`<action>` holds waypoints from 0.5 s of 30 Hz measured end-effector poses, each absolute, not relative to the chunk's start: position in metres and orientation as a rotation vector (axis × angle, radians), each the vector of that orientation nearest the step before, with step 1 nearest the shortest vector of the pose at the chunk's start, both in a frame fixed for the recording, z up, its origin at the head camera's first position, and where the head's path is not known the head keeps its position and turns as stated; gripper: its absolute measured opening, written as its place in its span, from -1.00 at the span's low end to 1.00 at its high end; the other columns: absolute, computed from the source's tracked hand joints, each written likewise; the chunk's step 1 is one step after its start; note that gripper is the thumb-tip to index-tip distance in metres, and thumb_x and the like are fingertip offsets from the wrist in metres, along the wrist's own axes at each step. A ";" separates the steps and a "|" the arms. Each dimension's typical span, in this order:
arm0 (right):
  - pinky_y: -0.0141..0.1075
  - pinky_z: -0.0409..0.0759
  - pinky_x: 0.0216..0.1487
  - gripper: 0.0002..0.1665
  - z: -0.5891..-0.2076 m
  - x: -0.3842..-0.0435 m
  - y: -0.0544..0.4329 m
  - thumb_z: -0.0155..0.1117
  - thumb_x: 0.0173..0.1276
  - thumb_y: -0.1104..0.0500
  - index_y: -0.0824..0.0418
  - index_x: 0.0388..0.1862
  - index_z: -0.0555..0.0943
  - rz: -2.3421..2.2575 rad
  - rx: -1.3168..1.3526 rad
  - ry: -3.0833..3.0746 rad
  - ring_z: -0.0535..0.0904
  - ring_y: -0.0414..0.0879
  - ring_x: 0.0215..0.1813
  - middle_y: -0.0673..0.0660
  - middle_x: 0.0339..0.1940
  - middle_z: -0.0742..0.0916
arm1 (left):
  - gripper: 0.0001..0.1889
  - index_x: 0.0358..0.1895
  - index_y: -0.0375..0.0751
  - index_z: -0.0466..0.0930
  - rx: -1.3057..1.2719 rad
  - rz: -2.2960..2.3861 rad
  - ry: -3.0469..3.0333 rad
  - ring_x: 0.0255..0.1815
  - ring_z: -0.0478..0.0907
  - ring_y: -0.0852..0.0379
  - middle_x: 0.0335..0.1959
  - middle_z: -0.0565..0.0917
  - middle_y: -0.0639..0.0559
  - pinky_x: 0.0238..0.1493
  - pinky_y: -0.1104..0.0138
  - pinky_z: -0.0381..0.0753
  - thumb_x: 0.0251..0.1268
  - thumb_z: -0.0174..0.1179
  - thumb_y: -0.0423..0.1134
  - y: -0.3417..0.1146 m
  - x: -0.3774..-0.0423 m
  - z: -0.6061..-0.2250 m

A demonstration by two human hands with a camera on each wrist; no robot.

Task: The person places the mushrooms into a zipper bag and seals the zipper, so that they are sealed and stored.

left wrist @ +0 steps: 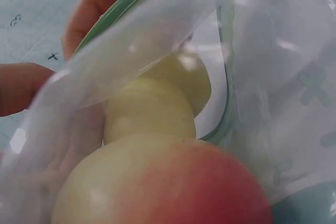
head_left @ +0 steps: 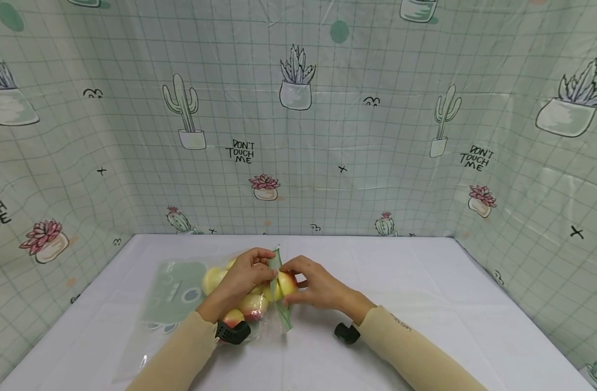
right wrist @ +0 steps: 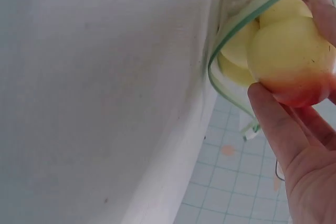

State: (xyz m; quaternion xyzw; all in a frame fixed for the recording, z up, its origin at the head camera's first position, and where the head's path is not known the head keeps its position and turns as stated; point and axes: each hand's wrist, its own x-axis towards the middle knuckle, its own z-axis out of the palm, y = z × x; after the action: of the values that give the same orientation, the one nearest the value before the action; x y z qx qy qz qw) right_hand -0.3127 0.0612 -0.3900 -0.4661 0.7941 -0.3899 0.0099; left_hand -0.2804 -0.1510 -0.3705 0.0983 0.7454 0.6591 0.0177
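A clear zip bag (head_left: 178, 293) with a green zip strip (head_left: 281, 312) lies on its side, several yellow-and-red apples (head_left: 254, 307) inside. My left hand (head_left: 247, 274) reaches over the apples and pinches the bag's edge by the strip. In the left wrist view the green-rimmed mouth (left wrist: 227, 77) gapes, with a red-blushed apple (left wrist: 168, 182) closest to the camera. My right hand (head_left: 318, 282) grips one apple (right wrist: 291, 59) between thumb and fingers right at the mouth. Other apples (right wrist: 239, 45) show behind it in the right wrist view.
The bag lies on a white-covered table (head_left: 401, 304), with its printed flat part (head_left: 173, 290) spread to the left. A grid-patterned curtain (head_left: 328, 136) with cactus drawings stands behind and at both sides. Black wrist cameras (head_left: 347, 333) sit below each wrist.
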 end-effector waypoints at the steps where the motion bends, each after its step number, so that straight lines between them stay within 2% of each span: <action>1: -0.41 0.58 -0.08 -0.33 -0.390 -0.312 0.062 0.48 0.10 0.05 0.11 0.19 0.47 -1.223 -1.457 2.479 0.48 -0.09 0.14 0.01 0.09 0.51 | -0.52 0.09 -0.43 0.40 0.305 2.046 2.318 -0.40 0.44 0.16 -0.22 0.43 -0.09 -0.39 0.40 0.47 0.06 0.28 -0.44 -0.151 -0.280 -0.370; 7: -0.40 0.57 -0.03 -0.43 -0.390 -0.310 0.065 0.32 0.29 0.19 0.13 0.28 0.44 -1.247 -1.426 2.437 0.47 -0.10 0.17 -0.02 0.08 0.52 | -0.53 0.09 -0.43 0.41 0.301 2.051 2.317 -0.40 0.42 0.17 -0.21 0.43 -0.10 -0.38 0.41 0.47 0.06 0.28 -0.45 -0.151 -0.281 -0.371; 10: -0.39 0.57 -0.03 -0.46 -0.390 -0.310 0.066 0.24 0.29 0.26 0.13 0.26 0.44 -1.263 -1.397 2.421 0.47 -0.09 0.18 -0.02 0.09 0.52 | -0.52 0.09 -0.44 0.41 0.302 2.050 2.324 -0.41 0.42 0.17 -0.21 0.43 -0.12 -0.38 0.41 0.46 0.06 0.28 -0.45 -0.152 -0.281 -0.371; 15: -0.37 0.59 -0.05 -0.52 -0.389 -0.311 0.065 0.33 0.23 0.27 0.13 0.14 0.47 -1.324 -1.331 2.395 0.50 -0.10 0.17 -0.03 0.07 0.55 | -0.52 0.09 -0.45 0.40 0.307 2.049 2.335 -0.42 0.42 0.17 -0.20 0.44 -0.15 -0.38 0.41 0.45 0.05 0.28 -0.45 -0.152 -0.282 -0.371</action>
State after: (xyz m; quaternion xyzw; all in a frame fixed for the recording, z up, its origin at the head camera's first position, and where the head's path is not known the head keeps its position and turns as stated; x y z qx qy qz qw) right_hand -0.3108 0.0654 -0.3893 -0.4369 0.7861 -0.4345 0.0491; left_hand -0.2818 -0.1517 -0.3711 0.0984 0.7479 0.6563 0.0098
